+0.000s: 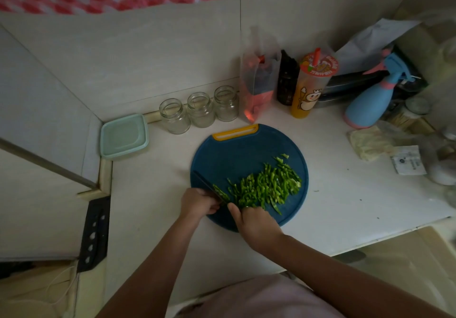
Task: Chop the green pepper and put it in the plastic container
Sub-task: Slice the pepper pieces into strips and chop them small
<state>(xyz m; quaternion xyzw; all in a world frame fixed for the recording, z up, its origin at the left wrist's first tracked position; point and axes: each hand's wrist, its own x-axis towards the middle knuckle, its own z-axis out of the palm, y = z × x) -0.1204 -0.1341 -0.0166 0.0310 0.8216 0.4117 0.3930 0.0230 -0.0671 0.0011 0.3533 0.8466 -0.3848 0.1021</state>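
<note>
A pile of chopped green pepper (269, 185) lies on the right half of a round blue cutting board (234, 152) with a yellow handle. My left hand (198, 204) grips the handle of a dark knife (212, 188). Its blade points up-left over the board and has pepper bits stuck to it. My right hand (254, 221) is at the near end of the pile, fingers curled down onto the strips and thumb stretched toward the knife. The mint-green plastic container (123, 136) sits with its lid on in the counter's far left corner.
Three empty glass jars (198, 109) stand behind the board. Further right are a plastic bag (256, 90), a dark bottle (286, 80), a drink cup (311, 85) and a blue spray bottle (370, 100). A black knife holder (95, 233) hangs at the left edge.
</note>
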